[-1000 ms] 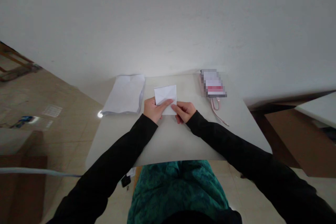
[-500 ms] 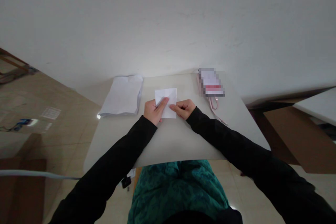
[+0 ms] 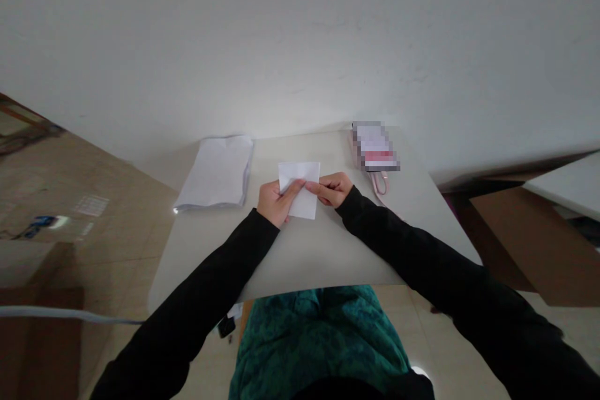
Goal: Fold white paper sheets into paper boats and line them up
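Note:
A small folded white sheet of paper (image 3: 302, 187) lies on the pale table (image 3: 309, 250) in front of me. My left hand (image 3: 274, 200) rests on the sheet's left side, its index finger stretched across the paper. My right hand (image 3: 334, 189) has its fingers curled and presses a fingertip on the sheet's right part, close to the left fingertip. Both hands hold the paper down on the table.
A stack of white paper (image 3: 218, 172) lies at the table's back left. A pink-and-white object with a pink cord (image 3: 377, 153) sits at the back right. A white wall stands behind the table, and brown furniture (image 3: 525, 231) is to the right.
The right hand has moved up and a little away from me along the sheet. The paper has shifted slightly, and the left index finger now reaches further across it.

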A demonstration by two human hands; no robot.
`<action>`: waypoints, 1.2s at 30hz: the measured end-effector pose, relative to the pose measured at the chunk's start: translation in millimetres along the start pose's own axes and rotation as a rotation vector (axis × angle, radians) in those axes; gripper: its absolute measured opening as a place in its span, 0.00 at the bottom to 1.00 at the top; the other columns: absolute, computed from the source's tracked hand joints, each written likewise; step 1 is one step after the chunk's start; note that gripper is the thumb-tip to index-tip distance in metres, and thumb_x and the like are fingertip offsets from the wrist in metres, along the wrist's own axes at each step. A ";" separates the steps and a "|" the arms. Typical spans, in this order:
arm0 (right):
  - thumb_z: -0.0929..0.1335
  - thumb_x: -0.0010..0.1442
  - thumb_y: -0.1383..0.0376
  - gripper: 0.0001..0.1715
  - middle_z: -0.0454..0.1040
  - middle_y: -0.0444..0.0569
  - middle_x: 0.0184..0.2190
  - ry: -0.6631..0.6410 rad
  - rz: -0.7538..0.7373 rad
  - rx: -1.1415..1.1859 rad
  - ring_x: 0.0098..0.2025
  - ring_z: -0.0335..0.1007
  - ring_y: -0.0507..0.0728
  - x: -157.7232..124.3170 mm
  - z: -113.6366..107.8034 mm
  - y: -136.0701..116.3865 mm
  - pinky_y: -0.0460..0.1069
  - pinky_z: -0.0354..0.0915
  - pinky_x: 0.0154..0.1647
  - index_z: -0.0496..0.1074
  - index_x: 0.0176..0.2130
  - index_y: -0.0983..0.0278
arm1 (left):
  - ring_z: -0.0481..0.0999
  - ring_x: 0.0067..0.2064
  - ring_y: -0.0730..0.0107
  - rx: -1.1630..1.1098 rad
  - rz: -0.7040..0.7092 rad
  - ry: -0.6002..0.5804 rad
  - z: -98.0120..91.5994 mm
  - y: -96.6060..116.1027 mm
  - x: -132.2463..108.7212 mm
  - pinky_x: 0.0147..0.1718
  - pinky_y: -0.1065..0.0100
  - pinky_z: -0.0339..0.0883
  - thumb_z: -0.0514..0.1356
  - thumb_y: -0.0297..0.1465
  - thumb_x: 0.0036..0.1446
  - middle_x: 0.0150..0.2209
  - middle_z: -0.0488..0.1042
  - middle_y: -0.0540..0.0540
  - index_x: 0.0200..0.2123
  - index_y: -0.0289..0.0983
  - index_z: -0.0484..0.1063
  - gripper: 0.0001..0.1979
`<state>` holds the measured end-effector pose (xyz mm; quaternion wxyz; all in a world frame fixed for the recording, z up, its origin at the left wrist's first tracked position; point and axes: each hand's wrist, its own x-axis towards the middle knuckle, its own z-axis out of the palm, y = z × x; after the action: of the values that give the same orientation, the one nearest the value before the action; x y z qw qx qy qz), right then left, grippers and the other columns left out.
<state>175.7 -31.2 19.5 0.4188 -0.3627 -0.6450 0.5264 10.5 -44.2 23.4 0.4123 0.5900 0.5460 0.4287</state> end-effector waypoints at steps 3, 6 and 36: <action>0.68 0.54 0.48 0.35 0.49 0.37 0.09 0.003 0.013 0.012 0.13 0.41 0.43 -0.4 -1.8 1.6 0.46 0.36 0.16 0.53 0.11 0.64 | 0.59 0.09 0.79 -0.005 -0.018 -0.055 -0.6 2.0 -0.8 0.04 0.77 0.47 0.60 0.49 0.52 0.11 0.61 0.54 0.16 0.35 0.65 0.25; 0.69 0.52 0.48 0.34 0.48 0.36 0.09 0.100 -0.015 0.045 0.13 0.40 0.42 1.0 -2.8 3.3 0.46 0.35 0.16 0.53 0.11 0.63 | 0.59 0.10 0.79 -0.012 -0.066 -0.131 -2.0 3.7 -1.1 0.04 0.77 0.47 0.60 0.49 0.52 0.11 0.61 0.54 0.17 0.34 0.65 0.25; 0.68 0.51 0.48 0.32 0.54 0.39 0.06 0.184 0.053 0.168 0.11 0.46 0.44 3.0 -13.4 5.0 0.45 0.42 0.14 0.57 0.09 0.63 | 0.59 0.09 0.77 -0.071 -0.128 -0.240 0.6 2.5 -5.6 0.03 0.76 0.47 0.62 0.49 0.51 0.12 0.65 0.52 0.21 0.34 0.70 0.23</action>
<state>187.1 -22.5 16.4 0.4913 -0.3900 -0.5475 0.5539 11.6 -50.0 25.3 0.5218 0.5861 0.5137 0.3468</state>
